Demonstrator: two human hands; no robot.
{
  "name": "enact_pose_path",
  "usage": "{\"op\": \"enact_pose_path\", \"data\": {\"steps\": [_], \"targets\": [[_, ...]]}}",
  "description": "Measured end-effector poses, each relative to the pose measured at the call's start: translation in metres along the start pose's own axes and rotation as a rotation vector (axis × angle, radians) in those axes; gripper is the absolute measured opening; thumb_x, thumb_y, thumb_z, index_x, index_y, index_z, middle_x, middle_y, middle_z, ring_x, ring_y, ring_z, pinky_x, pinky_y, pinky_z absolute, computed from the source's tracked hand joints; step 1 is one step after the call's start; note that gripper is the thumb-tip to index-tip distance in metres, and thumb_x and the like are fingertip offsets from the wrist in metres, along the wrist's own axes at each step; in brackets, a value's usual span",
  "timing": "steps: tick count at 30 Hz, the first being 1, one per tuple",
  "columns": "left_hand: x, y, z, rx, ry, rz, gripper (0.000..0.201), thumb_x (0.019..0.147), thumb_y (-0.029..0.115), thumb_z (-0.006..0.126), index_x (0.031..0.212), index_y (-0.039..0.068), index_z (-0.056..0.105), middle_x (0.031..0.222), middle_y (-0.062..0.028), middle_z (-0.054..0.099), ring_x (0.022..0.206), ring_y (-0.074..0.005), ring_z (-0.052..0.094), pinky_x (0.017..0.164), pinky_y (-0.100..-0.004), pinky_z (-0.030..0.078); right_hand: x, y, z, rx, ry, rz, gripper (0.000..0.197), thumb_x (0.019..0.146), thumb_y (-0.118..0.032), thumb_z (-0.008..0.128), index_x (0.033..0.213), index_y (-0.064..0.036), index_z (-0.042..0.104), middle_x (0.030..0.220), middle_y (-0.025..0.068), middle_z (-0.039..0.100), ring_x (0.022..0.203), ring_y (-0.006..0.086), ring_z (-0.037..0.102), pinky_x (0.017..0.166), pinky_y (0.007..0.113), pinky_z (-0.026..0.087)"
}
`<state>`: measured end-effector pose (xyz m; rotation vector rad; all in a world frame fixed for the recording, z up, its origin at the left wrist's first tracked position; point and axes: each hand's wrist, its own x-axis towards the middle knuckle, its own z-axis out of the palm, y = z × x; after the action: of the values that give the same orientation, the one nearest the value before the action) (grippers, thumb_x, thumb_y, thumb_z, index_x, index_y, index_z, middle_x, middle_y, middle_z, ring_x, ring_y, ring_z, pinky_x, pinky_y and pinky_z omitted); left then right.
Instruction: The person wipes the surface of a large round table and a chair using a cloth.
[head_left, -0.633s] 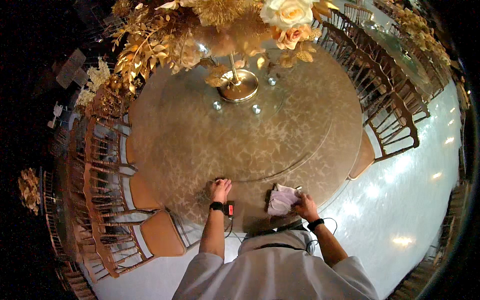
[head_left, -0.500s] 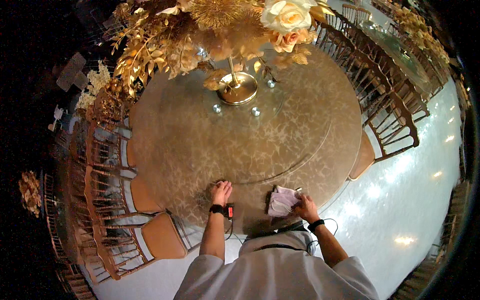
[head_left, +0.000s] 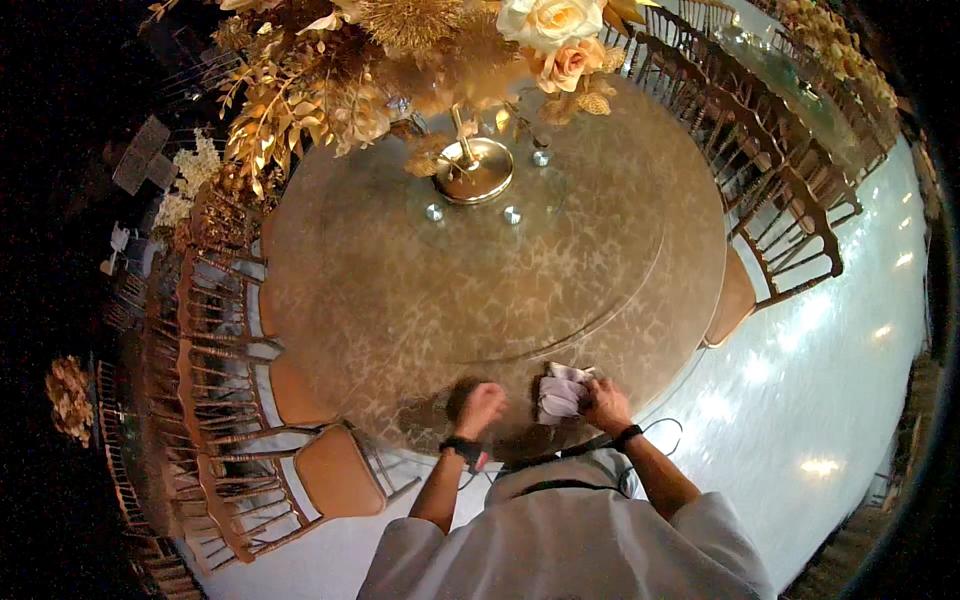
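The right hand [head_left: 605, 402] is closed around a soft, pale cloth [head_left: 560, 392], bunched up in the fingers and pressed down on the near edge of the big round table [head_left: 620, 210]. A bunched cloth like that is easy to push along a top. The left hand [head_left: 480, 405] sits just beside the cloth, on the same edge of the table. It looks curled, but it is blurry, so I cannot tell if it is shut or holding anything. Both wrists have a dark band on them.

Farther out, the table top is shiny gold-brown with a cloudy pattern. In the middle stands a gold stand [head_left: 473, 170] holding up a big bunch of flowers [head_left: 545, 25] and gold leaves [head_left: 275, 110], high above the top. Chairs [head_left: 330, 470] with tan seats stand close around the table
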<state>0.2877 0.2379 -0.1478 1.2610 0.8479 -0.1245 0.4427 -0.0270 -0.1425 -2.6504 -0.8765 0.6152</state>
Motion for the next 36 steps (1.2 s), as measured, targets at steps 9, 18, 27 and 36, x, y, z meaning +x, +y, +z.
{"op": "enact_pose_path", "data": {"steps": [9,18,27,36], "targets": [[-0.026,-0.058,0.0,0.805,0.272,0.372,0.029,0.079,0.02,0.066,0.099,0.004,0.054,0.086,-0.0207,0.064,0.084,-0.0405,0.062,0.069,-0.046,0.049,0.004,-0.06,0.047,0.134,-0.187,-0.375,0.048,0.082,-0.023,0.059,0.126,-0.0161,0.041,0.122,0.0246,0.042,0.093,0.0454,0.058,0.071,0.05,0.051],[-0.04,-0.02,0.037,0.81,0.073,0.413,0.033,0.083,0.024,0.063,0.11,0.005,0.054,0.086,-0.0202,0.064,0.083,-0.0391,0.062,0.069,-0.0478,0.048,0.001,-0.031,0.0,0.106,-0.078,-0.102,0.047,0.074,-0.026,0.067,0.118,-0.0177,0.053,0.104,0.0171,0.059,0.085,0.0396,0.061,0.07,0.047,0.051],[-0.029,-0.034,0.063,0.636,-0.056,0.469,0.03,0.087,0.019,0.062,0.112,0.004,0.056,0.083,-0.0158,0.066,0.078,-0.0316,0.065,0.069,-0.0383,0.05,0.015,0.085,-0.047,0.061,0.206,0.202,0.052,0.075,-0.018,0.063,0.125,-0.0129,0.048,0.116,0.0256,0.045,0.103,0.042,0.048,0.08,0.046,0.048],[-0.061,-0.043,0.007,0.595,0.216,0.406,0.038,0.087,0.019,0.063,0.119,0.004,0.05,0.088,-0.0183,0.065,0.083,-0.0325,0.064,0.073,-0.0393,0.05,0.02,-0.041,0.025,0.152,-0.068,-0.22,0.051,0.077,-0.026,0.066,0.124,-0.0168,0.048,0.111,0.0229,0.048,0.099,0.0427,0.053,0.077,0.049,0.048]]}}
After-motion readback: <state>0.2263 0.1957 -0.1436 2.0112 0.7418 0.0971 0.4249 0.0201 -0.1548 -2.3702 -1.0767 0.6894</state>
